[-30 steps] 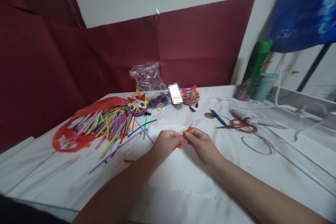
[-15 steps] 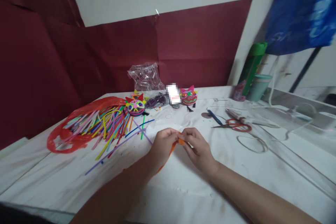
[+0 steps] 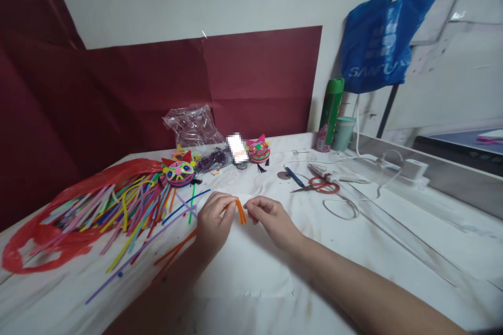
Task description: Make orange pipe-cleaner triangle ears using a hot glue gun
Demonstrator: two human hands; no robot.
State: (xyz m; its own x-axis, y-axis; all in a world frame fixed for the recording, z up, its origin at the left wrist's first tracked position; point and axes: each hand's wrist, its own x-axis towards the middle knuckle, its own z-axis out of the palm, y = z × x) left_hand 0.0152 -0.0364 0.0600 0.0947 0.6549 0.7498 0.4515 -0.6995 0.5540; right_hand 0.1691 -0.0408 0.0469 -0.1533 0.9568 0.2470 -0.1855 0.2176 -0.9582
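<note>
My left hand [image 3: 215, 220] pinches orange pipe cleaners [image 3: 241, 212]. Their short bent ends stick out past my fingertips and hang down, while long orange lengths trail behind the hand toward the lower left. Just right of those ends is my right hand [image 3: 273, 220], thumb and fingers pressed together. Whatever it may hold is too small to make out. Beneath both hands lies a white sheet [image 3: 236, 267] on the marbled table [image 3: 338, 277].
Left, a red plastic bag [image 3: 23, 246] spills many-coloured pipe cleaners [image 3: 118, 204]. Behind stand two decorated cat-face pieces [image 3: 179, 171], clear plastic wrap [image 3: 192, 125] and a phone [image 3: 237, 148]. At right lie red-handled scissors [image 3: 324, 185], a blue pen-like tool [image 3: 294, 177] and pliers [image 3: 320, 171].
My hands have come apart slightly, the right letting go of the orange pipe cleaners, whose bent ends now show hanging from the left. The camera view has turned to the right.
</note>
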